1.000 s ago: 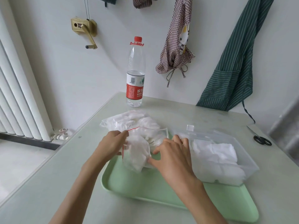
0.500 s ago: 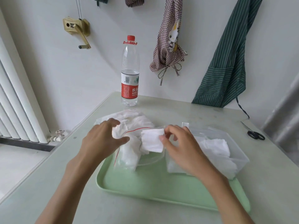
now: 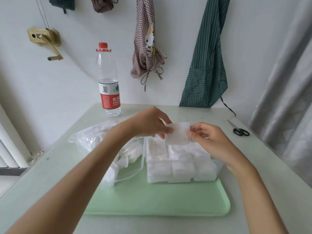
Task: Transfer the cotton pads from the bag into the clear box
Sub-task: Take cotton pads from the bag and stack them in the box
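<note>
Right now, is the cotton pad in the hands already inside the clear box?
Not yet. Left hand and right hand pinch the cotton pad above the clear box.

Single head-worn wide-angle view, looking forward and down from close above the hands [image 3: 179,130]. Table [image 3: 50,174] spreading beneath and beyond them, wall [image 3: 76,73] rising just past its far edge. Forearms entering from the bottom corners.

both hands [image 3: 148,122] [image 3: 209,139] pinch one cotton pad [image 3: 177,133] above box [image 3: 182,168].
</note>
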The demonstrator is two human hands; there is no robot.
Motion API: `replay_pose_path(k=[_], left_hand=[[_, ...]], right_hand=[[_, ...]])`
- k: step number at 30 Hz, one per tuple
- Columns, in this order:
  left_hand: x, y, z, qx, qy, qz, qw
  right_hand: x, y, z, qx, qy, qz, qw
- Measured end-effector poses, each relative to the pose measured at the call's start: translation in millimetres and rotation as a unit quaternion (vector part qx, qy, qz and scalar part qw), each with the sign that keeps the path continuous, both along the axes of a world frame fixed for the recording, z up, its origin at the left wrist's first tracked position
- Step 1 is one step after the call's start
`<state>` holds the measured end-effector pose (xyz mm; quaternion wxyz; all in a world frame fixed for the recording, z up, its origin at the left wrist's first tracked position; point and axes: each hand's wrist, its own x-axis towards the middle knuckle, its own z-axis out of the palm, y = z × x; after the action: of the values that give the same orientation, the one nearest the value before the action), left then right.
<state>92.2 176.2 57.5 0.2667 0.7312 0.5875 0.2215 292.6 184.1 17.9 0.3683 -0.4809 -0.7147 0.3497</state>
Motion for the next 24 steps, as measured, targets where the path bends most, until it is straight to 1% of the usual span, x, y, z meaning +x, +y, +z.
replay_pose_path(k=[3,5,7,10,12,14,17,20,24], left_hand=[[9.6,18.9,-3.1,-0.043,-0.011,0.048,0.998],[20.3,29.8,-5.4,-0.097,0.015,0.063,0.993],[32.9,37.6,-10.7,-0.148,0.06,0.063,0.985],[51.3,45.0,-20.8,-0.168,0.089,0.057,0.98],[63.5,47.6,-26.2,-0.158,0.077,0.05,0.983],[77.3,48.8,-31.2,-0.151,0.067,0.043,0.985],[91.3,49.7,-41.0,-0.133,0.076,0.031,0.988],[97.2,50.4,-51.6,-0.046,0.142,0.059,0.987],[99.2,49.7,-61.3,0.091,0.207,0.1,0.969]], right_hand=[[17.2,12.7,-5.6,0.021,-0.007,-0.104,0.994],[27.5,17.8,-10.5,0.038,-0.039,-0.16,0.986],[34.2,20.7,-16.1,0.029,-0.077,-0.174,0.981],[39.7,24.8,-22.4,-0.045,-0.145,-0.155,0.976],[44.3,28.1,-24.6,-0.095,-0.156,-0.135,0.974],[49.6,29.5,-24.7,-0.133,-0.135,-0.109,0.976],[52.3,28.8,-23.5,-0.134,-0.142,-0.075,0.978],[53.6,25.6,-22.0,-0.119,-0.17,-0.036,0.978],[55.7,21.6,-20.7,-0.095,-0.197,-0.014,0.976]])
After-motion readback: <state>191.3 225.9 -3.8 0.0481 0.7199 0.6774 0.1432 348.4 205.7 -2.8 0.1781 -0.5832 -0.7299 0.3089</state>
